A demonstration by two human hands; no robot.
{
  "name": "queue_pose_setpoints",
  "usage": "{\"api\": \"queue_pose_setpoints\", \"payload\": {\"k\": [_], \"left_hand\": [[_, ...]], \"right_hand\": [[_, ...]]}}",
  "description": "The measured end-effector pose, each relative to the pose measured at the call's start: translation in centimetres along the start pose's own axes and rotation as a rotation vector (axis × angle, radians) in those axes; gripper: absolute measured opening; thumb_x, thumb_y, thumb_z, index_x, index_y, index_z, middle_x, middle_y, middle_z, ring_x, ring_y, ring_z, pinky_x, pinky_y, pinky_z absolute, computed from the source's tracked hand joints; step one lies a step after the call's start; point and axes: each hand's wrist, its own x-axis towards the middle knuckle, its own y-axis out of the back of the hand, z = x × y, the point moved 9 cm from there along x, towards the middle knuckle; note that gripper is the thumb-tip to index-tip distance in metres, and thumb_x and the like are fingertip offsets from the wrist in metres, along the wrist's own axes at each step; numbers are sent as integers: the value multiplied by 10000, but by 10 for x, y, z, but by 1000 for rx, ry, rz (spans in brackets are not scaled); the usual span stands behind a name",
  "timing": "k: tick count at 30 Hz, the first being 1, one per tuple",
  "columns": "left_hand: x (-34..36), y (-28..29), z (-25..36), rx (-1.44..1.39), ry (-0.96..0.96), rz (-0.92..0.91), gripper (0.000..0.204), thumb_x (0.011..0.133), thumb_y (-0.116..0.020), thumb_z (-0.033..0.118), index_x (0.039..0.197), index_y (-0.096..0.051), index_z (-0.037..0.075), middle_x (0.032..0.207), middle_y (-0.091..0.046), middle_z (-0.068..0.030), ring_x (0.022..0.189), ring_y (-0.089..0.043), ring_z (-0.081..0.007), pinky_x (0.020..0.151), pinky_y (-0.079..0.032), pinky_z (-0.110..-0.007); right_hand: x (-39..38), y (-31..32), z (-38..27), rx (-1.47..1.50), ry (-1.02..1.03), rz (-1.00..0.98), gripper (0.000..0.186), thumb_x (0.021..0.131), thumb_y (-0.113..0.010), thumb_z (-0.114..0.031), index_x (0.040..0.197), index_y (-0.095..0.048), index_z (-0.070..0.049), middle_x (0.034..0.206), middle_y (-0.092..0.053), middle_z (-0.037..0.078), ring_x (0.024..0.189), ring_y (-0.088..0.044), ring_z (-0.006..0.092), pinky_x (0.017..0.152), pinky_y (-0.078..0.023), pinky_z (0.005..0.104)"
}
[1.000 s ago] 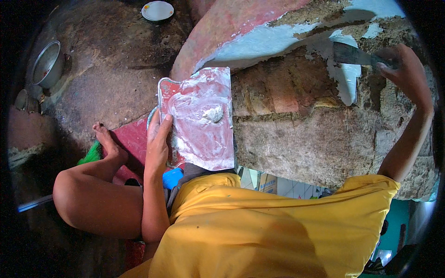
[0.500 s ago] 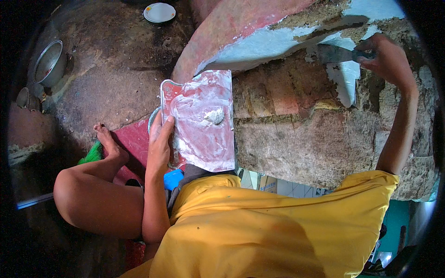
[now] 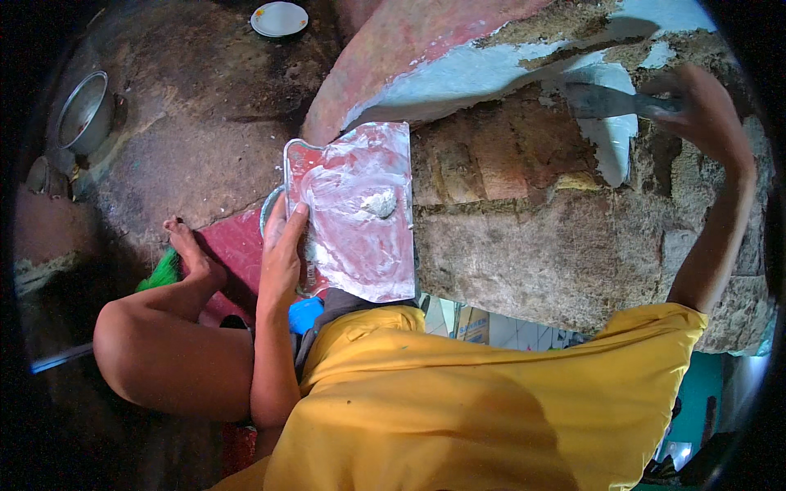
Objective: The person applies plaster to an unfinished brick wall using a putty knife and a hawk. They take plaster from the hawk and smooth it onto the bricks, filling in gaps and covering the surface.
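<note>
Stretching across the right half of the view, the wall (image 3: 524,254) showed rough brown and grey masonry, cracked in places, with a curved pink band (image 3: 352,82) sweeping along its upper left and a white streak (image 3: 458,78) beneath the pink. The shirt (image 3: 426,393), yellow, spread over the lower part, and the floor (image 3: 205,139), dark and stained, took up the upper left. A bent leg (image 3: 180,352) lay left of the shirt, its bare foot at the edge of a red mat (image 3: 233,245).

The board (image 3: 307,168), red and thickly smeared with white, sat near the middle, just left of the wall, its smeared face turned up. The left hand (image 3: 282,245) gripped its left edge, thumb on top and fingers tucked behind. The right hand (image 3: 700,110), slightly blurred, was closed around the handle of the knife (image 3: 598,100) at the upper right. Its wide blade pointed left, across a white patch (image 3: 610,151) on the wall; whether it was touching could not be told.

Smaller still, a metal bowl (image 3: 100,123) stood tilted at far left, and a white plate (image 3: 279,18) lay at the top. Green bristles (image 3: 164,270) showed beside the foot, something blue (image 3: 305,314) below the board, and a lump of paste (image 3: 378,203) on it.
</note>
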Motion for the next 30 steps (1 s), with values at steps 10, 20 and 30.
{"api": "queue_pose_setpoints", "payload": {"k": [10,20,30], "left_hand": [[1,-1,3,-19,-1,7,375,895,-458,226,1182,-432,-15,1084,-522,-60,964,-487,-116,871,-355,-249],[-2,-3,11,29,4,57,371,892,-465,212,1184,-433,-15,1076,-529,-55,962,-493,-114,871,-359,-245],[-1,0,4,44,8,-7,463,873,-466,239,1231,-389,-43,1143,-500,-77,1023,-471,-144,914,-329,-253]], "right_hand": [[-5,4,30,-137,-161,11,356,658,-731,-172,952,-579,-41,923,-563,114,859,-562,266,754,-456,355],[7,-8,0,-31,-148,-58,409,658,-724,-216,998,-559,-60,965,-572,134,890,-563,303,784,-447,387],[-10,7,28,88,-207,-68,336,676,-721,-159,968,-586,-60,954,-575,101,870,-568,242,766,-449,338]]}}
